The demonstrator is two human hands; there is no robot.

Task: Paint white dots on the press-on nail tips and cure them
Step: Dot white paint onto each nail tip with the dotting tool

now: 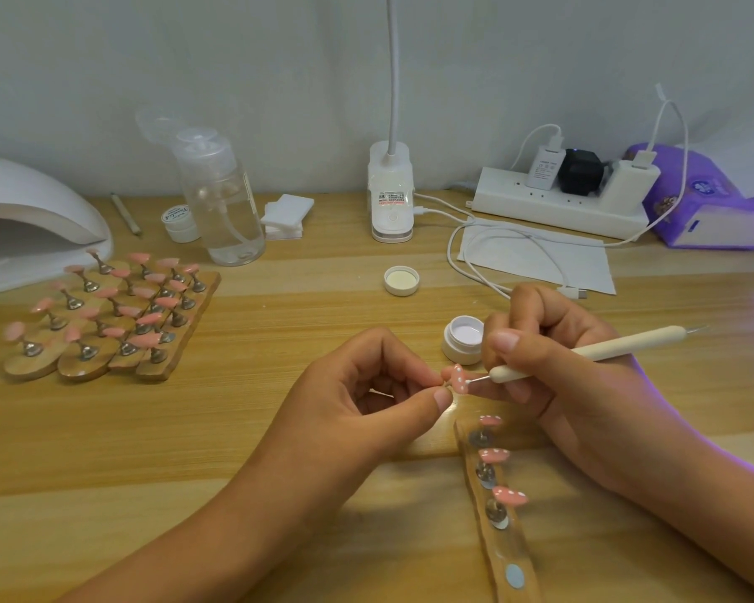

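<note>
Item: pink nail tip (459, 379), dotted white.
Tip was pinched by left hand (368, 400); dotting pen (584, 353) was gripped by right hand (553, 367), point at tip.

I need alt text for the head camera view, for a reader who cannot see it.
The left hand holds a pink press-on nail tip with white dots while the right hand holds a cream dotting pen, its metal point at the tip. An open white jar stands behind them on the light wooden table.
</note>
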